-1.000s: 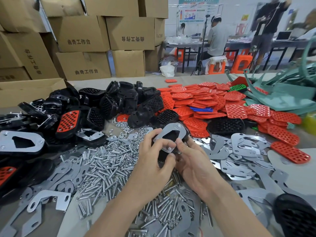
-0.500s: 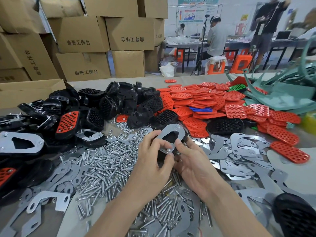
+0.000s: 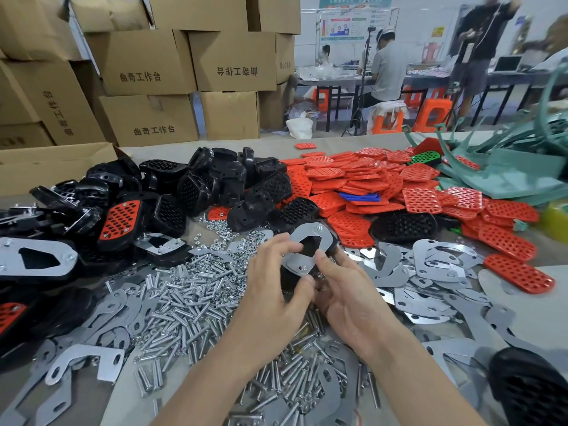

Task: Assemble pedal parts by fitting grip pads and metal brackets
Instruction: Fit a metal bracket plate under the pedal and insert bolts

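Both my hands hold one black pedal body with a grey metal bracket [image 3: 310,238] laid on its back, above the table's middle. My left hand [image 3: 276,284] grips the pedal's left side, thumb under, fingers over the bracket's upper left edge. My right hand [image 3: 344,290] cups the pedal from below right, its thumb pressing beside a small nut [image 3: 303,267] at the bracket's near hole. A second nut sits at the bracket's far corner. Red grip pads [image 3: 368,186] are heaped behind; loose brackets [image 3: 430,272] lie to the right.
Bolts and nuts [image 3: 190,302] cover the table under my arms. Black pedal bodies [image 3: 215,186] pile up at the back left, finished pedals [image 3: 120,219] at far left. Green plastic frames [image 3: 507,167] lie at right. Cardboard boxes [image 3: 147,75] stand behind; people work at far tables.
The pedal has shifted slightly in my hands. My left fingers have spread and lifted a little off the bracket's upper edge, and my right thumb stays at the near nut.
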{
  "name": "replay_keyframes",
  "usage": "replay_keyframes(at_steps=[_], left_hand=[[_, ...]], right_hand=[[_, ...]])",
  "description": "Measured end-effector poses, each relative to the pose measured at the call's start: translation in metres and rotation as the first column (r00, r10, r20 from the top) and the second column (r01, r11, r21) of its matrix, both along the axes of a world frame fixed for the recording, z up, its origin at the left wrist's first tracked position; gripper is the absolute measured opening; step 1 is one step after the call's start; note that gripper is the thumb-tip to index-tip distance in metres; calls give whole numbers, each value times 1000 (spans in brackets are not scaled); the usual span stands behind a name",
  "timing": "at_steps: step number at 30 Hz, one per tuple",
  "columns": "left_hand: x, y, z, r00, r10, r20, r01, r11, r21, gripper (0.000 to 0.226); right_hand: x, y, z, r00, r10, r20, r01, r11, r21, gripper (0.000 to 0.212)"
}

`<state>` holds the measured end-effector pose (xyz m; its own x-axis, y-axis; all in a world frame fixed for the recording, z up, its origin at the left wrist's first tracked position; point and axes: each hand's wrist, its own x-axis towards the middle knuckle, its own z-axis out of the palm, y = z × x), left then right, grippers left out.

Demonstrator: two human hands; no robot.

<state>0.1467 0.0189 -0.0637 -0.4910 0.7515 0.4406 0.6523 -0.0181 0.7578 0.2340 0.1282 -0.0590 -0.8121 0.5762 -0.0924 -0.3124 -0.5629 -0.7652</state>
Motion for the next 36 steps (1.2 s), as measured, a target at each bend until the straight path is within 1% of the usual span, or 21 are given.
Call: replay_keyframes(at_steps=[1, 5, 7, 9, 10, 13, 14, 18, 20, 22, 23, 26, 27, 30, 31, 34, 36], left_hand=[[0, 0, 0, 1000, 5, 17, -5, 1000, -1, 26], [2, 1, 2, 1000, 12, 21, -11, 999, -50, 10], [2, 0, 1, 1000, 10, 16, -9, 999, -50, 14], [2, 0, 1, 1000, 11, 16, -10, 999, -42, 24], [2, 0, 1, 1000, 11, 19, -10, 999, -41, 25], [3, 1, 2, 1000, -1, 19, 2, 998, -56, 11], [3, 1, 2, 1000, -3, 27, 4, 998, -55, 10], [3, 0, 2, 1000, 8, 0, -8, 999, -50, 27], [3, 0, 3, 1000, 10, 4, -10, 998, -60, 22], [4, 1, 3, 1000, 5, 31, -4, 998, -61, 10], [4, 1, 3, 999, 1, 33, 1, 998, -60, 9], [4, 1, 2, 1000, 0, -25, -1, 999, -46, 19], [4, 1, 3, 1000, 7, -24, -8, 999, -38, 22], [4, 1, 2, 1000, 16, -13, -17, 999, -40, 10], [4, 1, 2, 1000, 13, -16, -14, 999, -48, 11], [5, 1, 2, 1000, -8, -31, 6, 998, -57, 23], [5, 1, 2, 1000, -5, -14, 4, 999, -53, 28]], right_hand=[[0, 0, 0, 1000, 5, -5, -5, 1000, -1, 24], [1, 0, 1, 1000, 24, -8, -24, 1000, 17, 27], [0, -1, 1, 1000, 20, -11, -20, 1000, -2, 26], [0, 0, 1, 1000, 10, -13, -10, 999, -31, 25], [0, 0, 1, 1000, 13, -17, -13, 999, -30, 25], [0, 0, 0, 1000, 28, -14, -28, 1000, -2, 26], [1, 0, 0, 999, 31, -14, -31, 999, 5, 26], [-1, 1, -1, 1000, 8, -1, -8, 1000, -24, 24], [-1, 1, -1, 1000, 14, 1, -14, 1000, -7, 26], [-1, 1, -1, 1000, 19, -4, -19, 1000, 0, 26], [-1, 1, -2, 1000, 21, -3, -21, 1000, -2, 25], [-2, 1, -2, 1000, 3, 23, -3, 1000, 2, 22], [-2, 1, -3, 1000, 2, 20, -2, 1000, 2, 23], [-2, 1, -3, 1000, 7, 27, -8, 1000, 27, 26], [-2, 1, -3, 999, 6, 32, -8, 999, 34, 27], [-1, 2, -4, 999, 0, 41, -2, 999, 34, 26], [-1, 3, -4, 1000, 6, 20, -6, 1000, 13, 26]])
